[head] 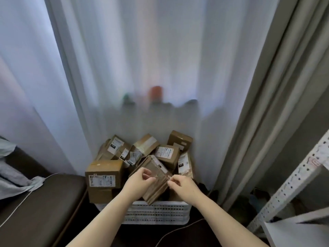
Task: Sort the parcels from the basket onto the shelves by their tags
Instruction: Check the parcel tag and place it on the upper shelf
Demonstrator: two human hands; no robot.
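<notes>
1. The flat brown parcel [156,184] is held tilted between the hands, above the heap in the white perforated basket [156,211]; its lower corner reaches down to the basket's near rim.
2. The left hand [142,177] is curled round the parcel's left edge, thumb and fingers drawn close together.
3. The right hand [181,184] is closed in a pinch on the parcel's right edge; the remaining fingers are tucked in.
4. A large cardboard box [105,175] with a printed label is seen just left of the left hand; a smaller labelled box [168,155] lies just beyond the right hand; further labelled boxes are piled behind both.
5. A white metal shelf unit [293,177] stands well to the right of the right hand.
6. A dark brown couch [44,202] is seen left of the left hand, with a white cable [17,207] across it.
7. Sheer white curtains [160,68] hang beyond the hands, behind the basket.
</notes>
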